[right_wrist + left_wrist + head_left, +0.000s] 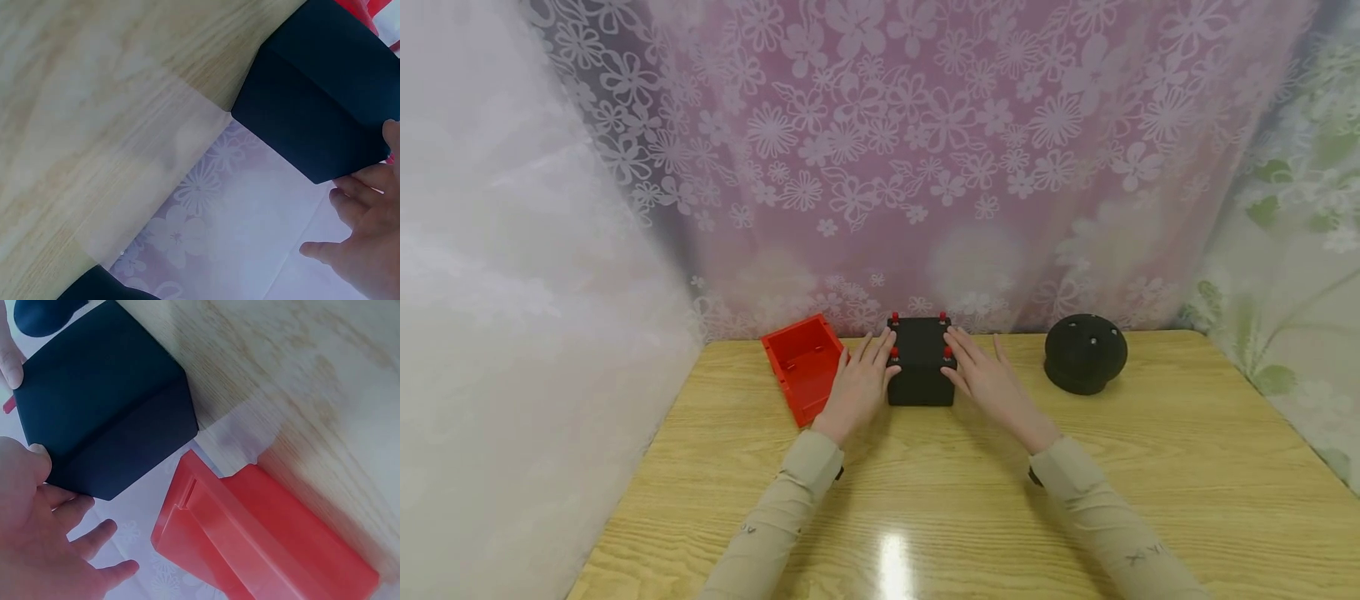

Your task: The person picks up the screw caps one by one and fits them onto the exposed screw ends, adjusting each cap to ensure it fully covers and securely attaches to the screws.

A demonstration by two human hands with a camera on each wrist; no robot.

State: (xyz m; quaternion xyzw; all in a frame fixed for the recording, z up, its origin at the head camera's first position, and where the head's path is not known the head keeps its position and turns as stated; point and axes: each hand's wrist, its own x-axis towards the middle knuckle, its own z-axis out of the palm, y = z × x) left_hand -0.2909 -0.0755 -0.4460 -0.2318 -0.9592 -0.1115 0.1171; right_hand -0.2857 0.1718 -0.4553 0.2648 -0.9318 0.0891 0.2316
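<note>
A black box (921, 382) with a red-tipped post at each top corner stands at the back of the wooden table. My left hand (856, 385) touches its left side, the thumb at the near corner and the fingers fairly straight. On the opposite side my right hand (996, 385) lies in a mirrored way, its thumb at the near right corner. The left wrist view shows the left hand (53, 531) at an edge of the box, the outer fingers spread off it. In the right wrist view the right hand (369, 219) touches the box (312, 106), its little finger apart.
A red open box (808, 367) lies tilted in view just left of my left hand. To the right stands a black domed object (1085, 354) with small shiny studs. A pinkish flowered curtain (925, 167) hangs behind the wooden table (962, 500).
</note>
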